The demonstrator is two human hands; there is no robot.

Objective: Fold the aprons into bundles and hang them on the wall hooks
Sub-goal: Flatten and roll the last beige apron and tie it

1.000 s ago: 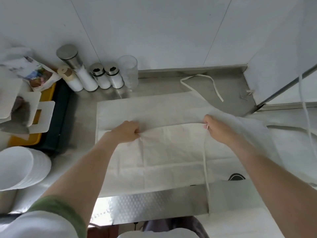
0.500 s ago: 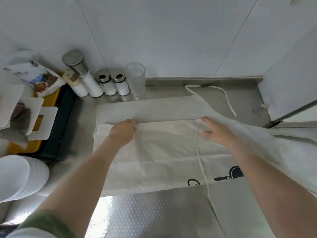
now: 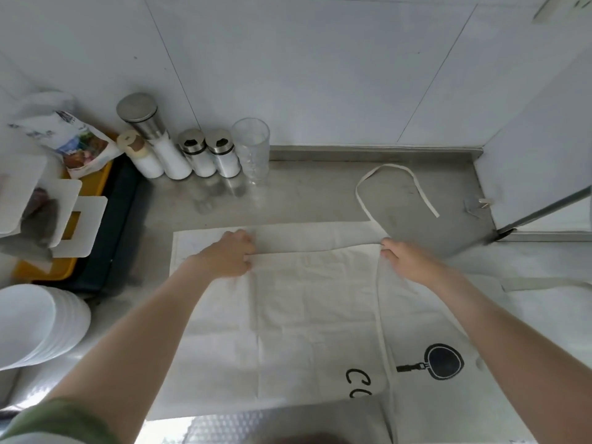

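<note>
A white apron (image 3: 307, 315) lies spread on the steel counter (image 3: 304, 197), its near half folded over the far half. A black pan print and letters show at its lower right. My left hand (image 3: 229, 256) rests with curled fingers on the folded edge at the left. My right hand (image 3: 405, 256) pinches the same edge at the right, where a tie string (image 3: 382, 341) runs down toward me. The neck strap (image 3: 392, 184) loops on the counter behind the apron. No wall hooks are in view.
Several salt and spice shakers (image 3: 195, 152) and a clear glass (image 3: 251, 149) stand against the back wall. A stack of white plates (image 3: 35, 325) sits at the left, behind it a yellow and black tray (image 3: 105, 219) with cutting boards. A white panel (image 3: 538, 149) closes the right side.
The folded edge of the apron has moved farther from me, covering more of the lower layer. Both hands followed it and now curl on that edge. The camera has tilted, showing more of the pan print.
</note>
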